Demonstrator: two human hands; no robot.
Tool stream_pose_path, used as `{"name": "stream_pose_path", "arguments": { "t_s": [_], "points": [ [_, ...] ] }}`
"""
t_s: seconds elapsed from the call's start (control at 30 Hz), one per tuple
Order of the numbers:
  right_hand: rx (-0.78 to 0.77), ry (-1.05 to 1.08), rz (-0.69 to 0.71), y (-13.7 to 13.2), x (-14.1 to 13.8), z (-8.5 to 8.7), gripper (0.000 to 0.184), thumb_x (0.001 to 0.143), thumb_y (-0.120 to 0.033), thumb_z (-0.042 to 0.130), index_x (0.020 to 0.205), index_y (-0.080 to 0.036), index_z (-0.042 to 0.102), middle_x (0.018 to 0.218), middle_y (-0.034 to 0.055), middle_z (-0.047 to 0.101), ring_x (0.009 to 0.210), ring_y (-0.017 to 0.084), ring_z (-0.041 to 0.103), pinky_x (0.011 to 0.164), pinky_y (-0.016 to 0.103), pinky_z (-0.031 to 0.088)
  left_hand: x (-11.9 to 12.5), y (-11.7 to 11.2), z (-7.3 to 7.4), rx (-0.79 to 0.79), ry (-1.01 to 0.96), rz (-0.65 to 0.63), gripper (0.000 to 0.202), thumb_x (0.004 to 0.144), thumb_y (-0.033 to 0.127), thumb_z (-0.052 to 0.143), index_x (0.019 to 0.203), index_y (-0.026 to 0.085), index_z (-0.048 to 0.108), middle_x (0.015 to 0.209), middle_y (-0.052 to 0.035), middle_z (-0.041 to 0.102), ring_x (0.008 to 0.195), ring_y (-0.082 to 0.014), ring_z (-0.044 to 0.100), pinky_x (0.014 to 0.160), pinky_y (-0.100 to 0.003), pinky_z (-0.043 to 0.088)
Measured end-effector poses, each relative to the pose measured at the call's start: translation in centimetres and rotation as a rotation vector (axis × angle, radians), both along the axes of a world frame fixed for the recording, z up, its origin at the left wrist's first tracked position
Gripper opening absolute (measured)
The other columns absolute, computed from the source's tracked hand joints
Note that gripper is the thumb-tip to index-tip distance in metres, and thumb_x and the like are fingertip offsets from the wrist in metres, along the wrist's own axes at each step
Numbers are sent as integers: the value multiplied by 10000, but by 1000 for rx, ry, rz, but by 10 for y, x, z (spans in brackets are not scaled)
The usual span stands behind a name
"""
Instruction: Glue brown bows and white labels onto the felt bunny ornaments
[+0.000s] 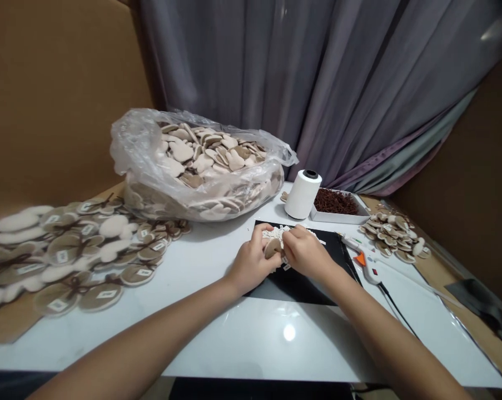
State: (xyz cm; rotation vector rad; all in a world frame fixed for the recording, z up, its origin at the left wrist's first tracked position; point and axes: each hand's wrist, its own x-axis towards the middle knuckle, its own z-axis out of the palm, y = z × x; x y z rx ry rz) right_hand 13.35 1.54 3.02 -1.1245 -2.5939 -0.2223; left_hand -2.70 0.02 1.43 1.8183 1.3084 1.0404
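One small brown piece point(272, 248) sits between the two hands, just right of the frame's centre and a little below its middle, over a black mat point(304, 290) on the white bench point(217, 333). The left hand point(253, 261) grasps it from the left, thumb along the lower side and fingers toward the upper side. The right hand point(306, 250) faces it from the right, fingers bent and drawn together at the piece's right edge; whether they pinch something or only touch, I cannot tell. So the piece lies directly left of the right fingertips, with the left hand the nearer. Its long axis is hard to read because fingers cover part of it. White labels point(286, 267) lie scattered beneath and beyond the hands.
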Motion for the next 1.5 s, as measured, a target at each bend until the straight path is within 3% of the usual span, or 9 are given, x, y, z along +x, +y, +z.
{"name": "stream_pose_path", "arguments": {
  "t_s": [0.23, 0.43, 0.6, 0.7, 0.83, 0.97, 1.23, 1.4, 1.5],
  "points": [
    [-98, 67, -163, 21, 9, -18, 140, 799, -48, 488, 750, -127, 593, 678, 64, 586, 687, 180, 490, 599, 259, 346, 3, -23, 11, -171, -383, -479, 497, 746, 184, 622, 1143, 227, 325, 738, -3, 683, 636, -150, 622, 584, -238, 433],
    [31, 21, -162, -19, 16, -28, 188, 810, -180, 592, 986, -192, 658, 1172, 128, 600, 1010, 278, 497, 795, 375, 371, 3, -16, 5, -146, -571, -368, 569, 759, 147, 666, 1200, 256, 322, 678, 53, 638, 569, -78, 587, 558, -171, 442],
    [131, 141, 13, -78, 31, -26, 137, 803, -210, 609, 674, -167, 619, 977, 107, 661, 796, 220, 546, 646, 332, 389, 4, -10, -3, -91, -660, -365, 339, 702, 123, 722, 976, 213, 545, 848, 13, 616, 782, -131, 659, 702, -228, 535],
    [-98, 464, 105, -94, 38, -17, 186, 819, -194, 574, 640, -165, 531, 948, 83, 631, 723, 160, 545, 634, 306, 427, 6, -12, -4, -154, -710, -322, 365, 641, 117, 770, 938, 197, 572, 851, 14, 604, 784, -157, 677, 715, -255, 560],
    [-465, 1045, -92, -79, 32, -7, 81, 860, -235, 520, 793, -191, 525, 864, 58, 573, 736, 150, 560, 535, 239, 464, 6, -13, -4, -207, -721, -285, 418, 575, 99, 807, 919, 188, 588, 817, 24, 622, 716, -135, 674, 642, -210, 561],
    [-799, 1169, -83, -51, 20, -1, 239, 818, -333, 584, 1010, -192, 581, 960, 72, 585, 742, 154, 577, 482, 230, 513, 5, -13, -5, -252, -653, -231, 433, 570, 134, 815, 944, 178, 603, 824, -1, 674, 741, -152, 677, 663, -229, 565],
    [-876, 1300, -151, -37, 13, -10, 276, 711, -389, 707, 696, -165, 547, 637, -7, 559, 575, 115, 542, 453, 221, 509, 0, -12, -5, -151, -394, -167, 262, 692, 265, 740, 924, 168, 669, 915, -73, 703, 813, -202, 666, 739, -301, 547],
    [-1105, 1626, -69, -37, 12, -16, 374, 787, -539, 585, 814, -166, 576, 714, 7, 556, 661, 125, 563, 509, 246, 532, 7, -12, 1, -257, -504, -49, 277, 722, 320, 715, 897, 171, 561, 708, -10, 664, 623, -141, 637, 577, -241, 518],
    [-1147, 1579, -23, -39, 9, -19, 330, 769, -478, 639, 835, -160, 584, 751, 21, 587, 711, 147, 602, 540, 249, 523, 11, -14, 1, -320, -590, -43, 384, 683, 296, 752, 935, 189, 483, 739, 23, 630, 592, -118, 629, 563, -231, 508]
  ]
}}
